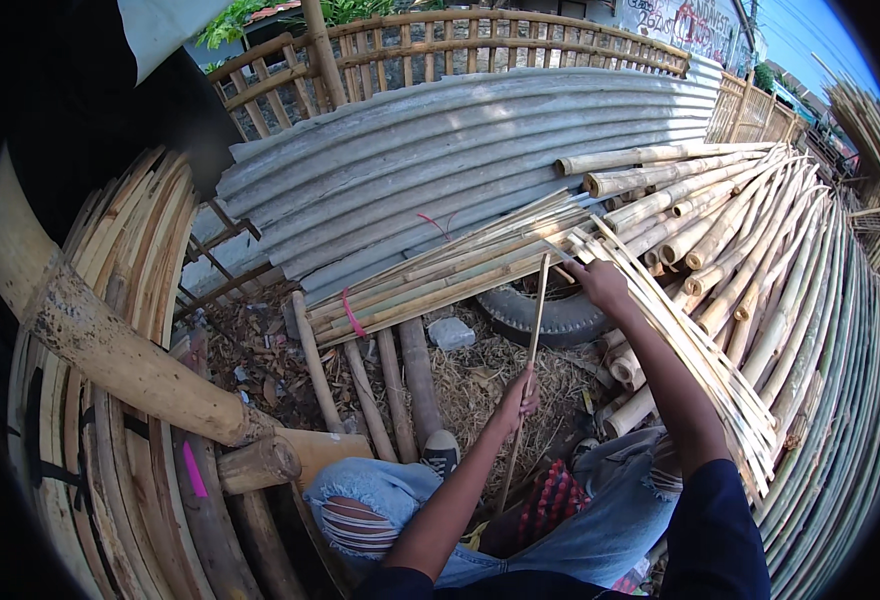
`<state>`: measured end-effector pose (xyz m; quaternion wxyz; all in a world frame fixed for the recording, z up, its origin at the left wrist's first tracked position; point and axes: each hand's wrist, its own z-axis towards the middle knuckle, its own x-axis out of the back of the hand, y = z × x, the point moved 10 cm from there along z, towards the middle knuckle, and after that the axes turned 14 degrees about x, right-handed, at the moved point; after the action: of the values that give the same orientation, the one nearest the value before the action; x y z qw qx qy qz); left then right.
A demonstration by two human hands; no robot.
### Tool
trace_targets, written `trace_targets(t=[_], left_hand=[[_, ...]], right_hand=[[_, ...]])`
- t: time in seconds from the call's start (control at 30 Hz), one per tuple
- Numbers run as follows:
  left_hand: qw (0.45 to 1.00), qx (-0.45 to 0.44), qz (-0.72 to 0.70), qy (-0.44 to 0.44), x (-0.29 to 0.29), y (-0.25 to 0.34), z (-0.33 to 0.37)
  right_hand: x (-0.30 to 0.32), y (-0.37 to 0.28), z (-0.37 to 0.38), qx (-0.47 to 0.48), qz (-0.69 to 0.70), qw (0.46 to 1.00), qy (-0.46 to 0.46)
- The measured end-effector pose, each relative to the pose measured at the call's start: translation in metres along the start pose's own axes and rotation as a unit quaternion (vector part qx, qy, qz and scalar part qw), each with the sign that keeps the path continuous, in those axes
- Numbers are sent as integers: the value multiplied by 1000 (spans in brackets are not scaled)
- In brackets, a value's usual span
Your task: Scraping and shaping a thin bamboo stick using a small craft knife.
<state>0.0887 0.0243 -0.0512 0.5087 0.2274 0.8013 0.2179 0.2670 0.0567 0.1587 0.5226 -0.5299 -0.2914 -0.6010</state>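
Observation:
My left hand [516, 402] is closed around a slim bamboo strip [537, 325], which stands nearly upright between my knees. The strip's upper end leans slightly right. Beyond that end, my right hand [600, 286] is closed on a knife [557, 250]; its thin pale blade points up and left, close to the strip's top. Its handle is hidden by my fingers, and whether the blade touches the strip is unclear. Beside my right forearm lies a pile of pale split bamboo strips [705, 355]. A bundle of bamboo strips [450, 278], tied with a pink band [354, 313], lies ahead of my hands.
A black tyre [520, 322] sits under the bundle. Cut bamboo poles [700, 255] are stacked at the right, beside thin green poles [840, 400]. A thick bamboo pole [130, 350] slants across the left. Corrugated sheeting [480, 150] and a bamboo fence [460, 45] stand behind.

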Motion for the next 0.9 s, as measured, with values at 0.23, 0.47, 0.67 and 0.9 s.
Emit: trace_targets(t=[0.23,0.47,0.67,0.9], left_hand=[[1000,1,-21,-13,3,-3,4],[1000,2,-17,-4,4,0,2],[1000,5,-14,23,9,-4,4],[999,12,-30,-3,1,-4,2]], right_hand=[[-18,18,-9,-113,177,977,30],[-57,-79,-37,189,-6,955,-230],[-34,-53,-13,100,-41,984,-140],[-24,21,-9,-54,80,994,-54]])
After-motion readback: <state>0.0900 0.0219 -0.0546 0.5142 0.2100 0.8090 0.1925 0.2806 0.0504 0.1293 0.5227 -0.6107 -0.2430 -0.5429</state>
